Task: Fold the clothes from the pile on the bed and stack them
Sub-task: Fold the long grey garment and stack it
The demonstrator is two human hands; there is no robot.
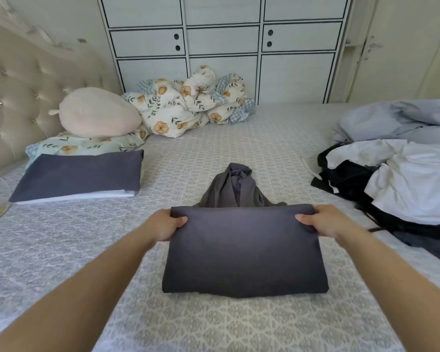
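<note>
**Folding on a patterned bed sheet**

Grey-and-white patterned sheeting covers the bed [277, 138], which fills nearly the whole view. Behind its far edge stands a white wardrobe [224, 47] with dark-lined panels and round finger holes. A beige tufted headboard [23, 92] runs along the left side.

At the near middle of the bed lies a dark grey folded garment [244, 252], with a looser grey part of it bunched at its far side. The left hand [167, 224] grips the garment's far left corner, thumb on top; the right hand [320, 221] grips the far right corner the same way.

To the left, a stack of folded clothes [79, 176] lies flat, dark grey on top of white. To the right sits the pile of unfolded clothes [396, 179], white, black and pale blue, well apart from the stack.

Near the headboard rest a pink plush pillow [97, 113] and a crumpled floral quilt [191, 102].
</note>
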